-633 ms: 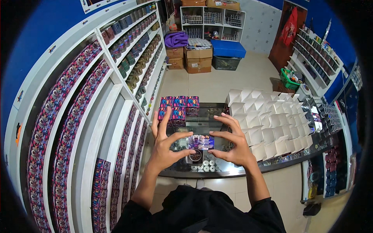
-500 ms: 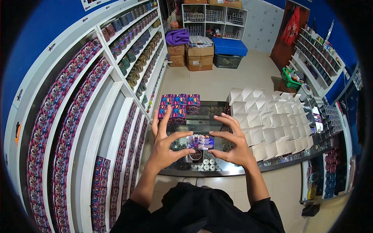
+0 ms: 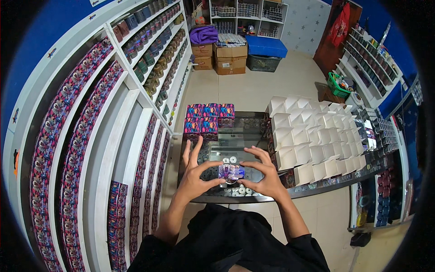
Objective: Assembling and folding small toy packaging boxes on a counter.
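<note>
A small printed purple-and-blue card (image 3: 231, 172) is held up over the glass-topped counter (image 3: 247, 136). My left hand (image 3: 195, 179) pinches its left edge between thumb and forefinger, the other fingers raised. At the opposite edge, my right hand (image 3: 263, 174) grips it the same way. A pale curved rim of a round dark item peeks out just under the card, which hides most of it. Beyond my left fingertips stands a group of colourful printed boxes (image 3: 201, 122). White ring-shaped pieces show around and below the card.
Many open white cartons (image 3: 317, 136) cover the counter's right side. Shelves (image 3: 131, 86) with jars and rows of printed boxes line the left. On the floor farther back are cardboard boxes (image 3: 230, 59) and a dark basket (image 3: 264, 63) under a blue lid. A green basket (image 3: 339, 85) is at right.
The card has come down a little toward me, still between both hands, and now covers most of the round dark item that showed below it. The whole view has shifted slightly.
</note>
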The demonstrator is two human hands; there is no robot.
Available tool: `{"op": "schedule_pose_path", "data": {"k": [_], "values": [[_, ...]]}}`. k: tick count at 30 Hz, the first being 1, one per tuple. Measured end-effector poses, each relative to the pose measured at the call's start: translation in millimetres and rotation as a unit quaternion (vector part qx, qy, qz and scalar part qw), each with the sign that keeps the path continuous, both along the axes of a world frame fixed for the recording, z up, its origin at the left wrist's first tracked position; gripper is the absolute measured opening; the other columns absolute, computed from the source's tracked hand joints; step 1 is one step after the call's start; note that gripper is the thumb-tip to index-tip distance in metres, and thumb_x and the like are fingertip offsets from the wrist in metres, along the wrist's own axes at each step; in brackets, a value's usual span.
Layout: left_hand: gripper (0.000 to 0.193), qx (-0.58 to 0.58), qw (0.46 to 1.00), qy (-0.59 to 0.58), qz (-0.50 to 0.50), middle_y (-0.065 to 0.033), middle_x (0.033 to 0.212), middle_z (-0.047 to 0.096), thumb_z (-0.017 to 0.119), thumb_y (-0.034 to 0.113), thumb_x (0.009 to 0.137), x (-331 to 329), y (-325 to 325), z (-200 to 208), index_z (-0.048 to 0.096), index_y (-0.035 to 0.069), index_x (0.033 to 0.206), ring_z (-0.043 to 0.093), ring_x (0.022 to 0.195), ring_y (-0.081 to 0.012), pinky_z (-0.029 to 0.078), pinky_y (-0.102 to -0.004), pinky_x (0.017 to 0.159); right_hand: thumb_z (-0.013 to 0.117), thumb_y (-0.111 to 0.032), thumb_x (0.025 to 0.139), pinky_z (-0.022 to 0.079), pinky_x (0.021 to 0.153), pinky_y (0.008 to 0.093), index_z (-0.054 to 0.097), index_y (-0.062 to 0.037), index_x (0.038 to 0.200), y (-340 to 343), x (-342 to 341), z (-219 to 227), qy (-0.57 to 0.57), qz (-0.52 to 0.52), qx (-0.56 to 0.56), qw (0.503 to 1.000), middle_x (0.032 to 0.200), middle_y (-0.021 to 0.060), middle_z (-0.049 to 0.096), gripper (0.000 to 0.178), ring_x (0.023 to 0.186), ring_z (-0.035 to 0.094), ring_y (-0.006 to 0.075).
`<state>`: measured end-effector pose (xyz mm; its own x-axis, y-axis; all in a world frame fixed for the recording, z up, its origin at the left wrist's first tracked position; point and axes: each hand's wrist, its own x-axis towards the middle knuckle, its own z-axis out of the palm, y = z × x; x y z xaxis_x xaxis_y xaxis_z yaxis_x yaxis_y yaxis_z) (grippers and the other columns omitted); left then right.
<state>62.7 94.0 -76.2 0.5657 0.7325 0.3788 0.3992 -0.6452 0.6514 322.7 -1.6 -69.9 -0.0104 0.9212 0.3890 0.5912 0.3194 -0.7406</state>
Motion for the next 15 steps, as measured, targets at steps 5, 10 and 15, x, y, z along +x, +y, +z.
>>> {"op": "schedule_pose_path", "data": {"k": [5,10,15], "values": [[0.051,-0.035,0.999,0.026,0.000,-0.0166,0.179,0.020,0.099,0.034,0.071,-4,-2,-18,0.083,0.025,0.119,0.004,0.164,-0.0471,0.019,-0.0618,0.129,0.097,-0.020,0.070,0.043,0.119,0.0513,0.081,-0.0133,0.122,-1,-4,-27,-0.002,-0.002,-0.041,0.999,0.154,0.0114,0.058,0.054,0.150,0.045,0.0373],[0.050,-0.067,0.997,0.047,-0.005,-0.0153,0.179,0.020,0.098,0.039,0.073,-2,1,-33,0.084,0.024,0.119,0.003,0.164,-0.0469,0.018,-0.0626,0.130,0.097,-0.021,0.071,0.043,0.119,0.0515,0.081,-0.0136,0.122,-1,-2,-37,-0.005,-0.009,-0.064,0.998,0.155,0.0111,0.058,0.054,0.150,0.045,0.0373],[0.052,-0.067,0.997,0.046,-0.004,-0.0158,0.179,0.020,0.099,0.040,0.072,0,0,-41,0.084,0.023,0.119,0.003,0.164,-0.0469,0.017,-0.0629,0.130,0.097,-0.021,0.071,0.042,0.121,0.0510,0.081,-0.0137,0.123,-1,-1,-44,-0.007,-0.009,-0.083,0.997,0.155,0.0113,0.057,0.054,0.151,0.044,0.0372]]}}
